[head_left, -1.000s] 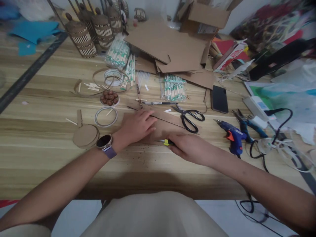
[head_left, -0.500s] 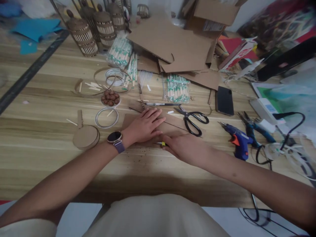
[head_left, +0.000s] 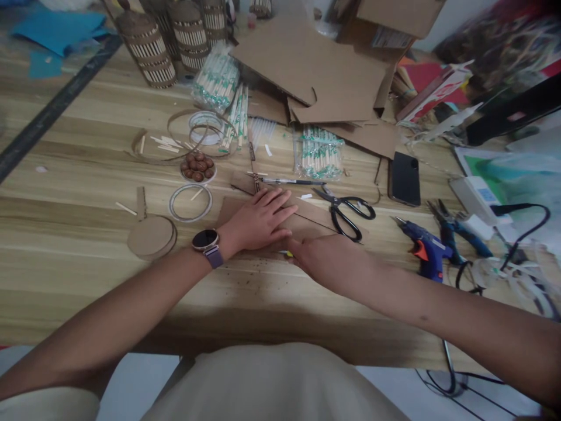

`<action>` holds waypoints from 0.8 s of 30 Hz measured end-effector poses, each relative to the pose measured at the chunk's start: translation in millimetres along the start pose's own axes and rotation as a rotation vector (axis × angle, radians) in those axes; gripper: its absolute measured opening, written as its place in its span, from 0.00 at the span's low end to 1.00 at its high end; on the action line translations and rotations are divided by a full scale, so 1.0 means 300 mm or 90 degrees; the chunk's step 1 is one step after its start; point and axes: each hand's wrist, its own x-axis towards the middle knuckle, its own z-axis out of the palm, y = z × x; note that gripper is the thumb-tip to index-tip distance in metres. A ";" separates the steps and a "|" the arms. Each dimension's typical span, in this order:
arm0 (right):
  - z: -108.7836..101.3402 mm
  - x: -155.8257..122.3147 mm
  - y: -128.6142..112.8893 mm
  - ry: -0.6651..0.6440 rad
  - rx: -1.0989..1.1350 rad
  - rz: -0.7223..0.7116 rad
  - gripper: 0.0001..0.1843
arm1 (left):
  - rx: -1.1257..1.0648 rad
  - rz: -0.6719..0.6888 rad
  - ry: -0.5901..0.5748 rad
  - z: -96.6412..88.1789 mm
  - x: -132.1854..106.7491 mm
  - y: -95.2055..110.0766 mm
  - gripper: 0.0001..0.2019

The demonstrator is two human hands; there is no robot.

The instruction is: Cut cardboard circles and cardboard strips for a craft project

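My left hand [head_left: 265, 221], a watch on its wrist, lies flat with fingers spread on a piece of brown cardboard [head_left: 312, 227]. Close beside it, my right hand [head_left: 319, 255] is closed around a utility knife [head_left: 290, 254]. Only the knife's yellow part and a little of its thin tip show at the cardboard's near edge; the rest is hidden in the fist. Black-handled scissors [head_left: 346, 211] lie just beyond my right hand, partly over the cardboard. A pen [head_left: 289, 182] rests past my left fingertips. Small brown crumbs are scattered on the table in front of the cardboard.
To the left are round cardboard discs [head_left: 150, 236], a tape ring [head_left: 190, 203] and a dish of brown balls [head_left: 197, 168]. A blue glue gun [head_left: 423, 248], pliers [head_left: 460, 234] and a phone [head_left: 404, 178] lie right. Cardboard sheets [head_left: 319, 70] and bagged sticks [head_left: 322, 153] are behind.
The view has shifted slightly, so the things at the back sit a little higher and further right. Both hands keep nearly the same place on the cardboard.
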 end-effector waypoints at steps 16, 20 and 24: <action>-0.122 0.017 -0.044 -0.109 -0.016 0.025 0.29 | -0.002 -0.005 0.002 0.007 0.002 -0.001 0.31; -0.127 0.021 -0.051 -0.088 -0.034 -0.021 0.27 | 0.000 -0.001 0.006 0.007 0.002 -0.003 0.30; -0.114 0.019 -0.049 -0.089 -0.058 -0.030 0.30 | -0.002 0.000 0.001 0.005 0.000 -0.005 0.31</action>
